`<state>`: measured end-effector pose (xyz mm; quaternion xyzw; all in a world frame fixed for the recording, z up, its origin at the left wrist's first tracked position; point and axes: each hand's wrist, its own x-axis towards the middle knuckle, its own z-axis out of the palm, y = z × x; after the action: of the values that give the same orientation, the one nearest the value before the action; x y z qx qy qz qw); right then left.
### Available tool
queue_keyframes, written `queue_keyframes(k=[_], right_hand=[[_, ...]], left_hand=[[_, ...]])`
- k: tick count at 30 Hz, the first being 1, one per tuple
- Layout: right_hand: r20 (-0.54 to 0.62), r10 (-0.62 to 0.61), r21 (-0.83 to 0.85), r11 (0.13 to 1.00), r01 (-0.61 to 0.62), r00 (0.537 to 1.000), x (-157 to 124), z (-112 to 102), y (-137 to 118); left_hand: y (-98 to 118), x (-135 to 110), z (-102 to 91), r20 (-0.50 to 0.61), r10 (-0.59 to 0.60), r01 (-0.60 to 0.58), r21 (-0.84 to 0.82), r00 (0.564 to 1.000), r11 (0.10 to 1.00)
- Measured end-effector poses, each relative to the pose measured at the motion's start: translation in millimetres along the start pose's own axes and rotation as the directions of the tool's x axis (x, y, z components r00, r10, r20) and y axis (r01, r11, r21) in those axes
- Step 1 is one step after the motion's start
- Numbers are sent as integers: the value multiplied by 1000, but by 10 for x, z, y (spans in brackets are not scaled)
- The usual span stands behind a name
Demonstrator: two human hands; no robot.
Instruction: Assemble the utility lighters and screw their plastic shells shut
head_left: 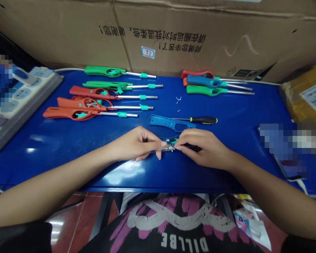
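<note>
My left hand (133, 144) pinches a small see-through part (167, 148), which looks like a lighter's fuel tank, between thumb and fingers. Close against its right end, my right hand (205, 147) is closed with the fingertips together around a slim black tool (193, 147), whose kind is partly hidden. Teal and black lighter pieces (173, 141) show between the hands. Just beyond them lies a blue lighter casing half (160, 120), with a yellow-and-black screwdriver (204, 120) resting across its right part.
Several long-necked lighters, such as an orange one (65, 113), lie at the left on the blue table (89, 140). More lie back right, including a green one (202, 90). White bits (178, 99), a power strip (23, 95), a phone (284, 165) and cardboard boxes (81, 38) surround the work.
</note>
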<state>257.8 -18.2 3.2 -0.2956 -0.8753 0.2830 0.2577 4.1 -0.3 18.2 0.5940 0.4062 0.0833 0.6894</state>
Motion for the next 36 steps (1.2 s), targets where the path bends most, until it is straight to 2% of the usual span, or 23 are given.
queue_keyframes(k=[5, 12, 21, 27, 36], right_hand=[[0, 13, 15, 1000, -13, 1000, -2, -37, -15], [23, 13, -53, 999, -11, 1000, 20, -32, -1], [28, -19, -224, 974, 24, 999, 10, 0, 13], [18, -2, -275, 961, 7, 1000, -6, -36, 2], [34, -88, -315, 944, 95, 996, -31, -95, -1]], left_hand=[[11, -4, 10, 8, 14, -14, -11, 1000, 1000], [15, -6, 6, 10, 10, -10, -4, 1000, 1000], [9, 2, 35, 22, 17, -18, 26, 1000, 999], [-1, -2, 27, 7, 25, -25, 26, 1000, 999], [9, 4, 0, -15, 49, -48, 26, 999, 998]])
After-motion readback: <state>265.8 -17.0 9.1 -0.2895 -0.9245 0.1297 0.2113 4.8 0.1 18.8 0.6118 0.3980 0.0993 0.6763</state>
